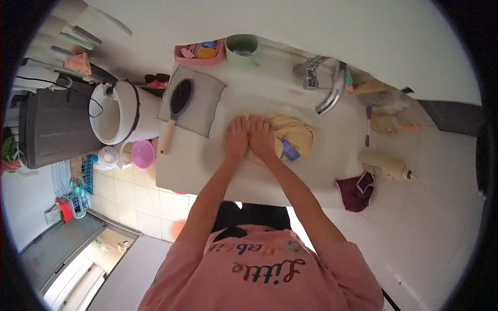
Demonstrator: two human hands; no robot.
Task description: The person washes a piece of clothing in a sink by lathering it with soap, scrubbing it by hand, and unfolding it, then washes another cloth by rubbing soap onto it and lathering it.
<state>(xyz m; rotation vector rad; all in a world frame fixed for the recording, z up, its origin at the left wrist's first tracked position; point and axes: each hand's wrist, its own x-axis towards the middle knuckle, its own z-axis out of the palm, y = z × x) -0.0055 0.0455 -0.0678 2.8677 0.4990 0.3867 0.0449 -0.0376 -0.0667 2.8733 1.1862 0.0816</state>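
Observation:
A bunched pale yellow cloth (295, 128) lies in the white sink (332, 155), which has some water or wet sheen in it. My left hand (237, 136) and my right hand (260, 136) are side by side at the cloth's left end, touching each other. Their fingers are bent down and closed on the fabric; the fingertips are partly hidden. On the cloth, just right of my right hand, shows a small blue-purple patch (290, 150); whether it is part of the cloth I cannot tell.
A chrome faucet (332, 96) arches over the sink's far right. Left of the basin, a black-bristled hairbrush (181, 97) rests on a grey cloth (205, 96). Behind are a pink basket (193, 60) and a green cup (241, 58). At right are a cream bottle (384, 166) and maroon fabric (356, 194).

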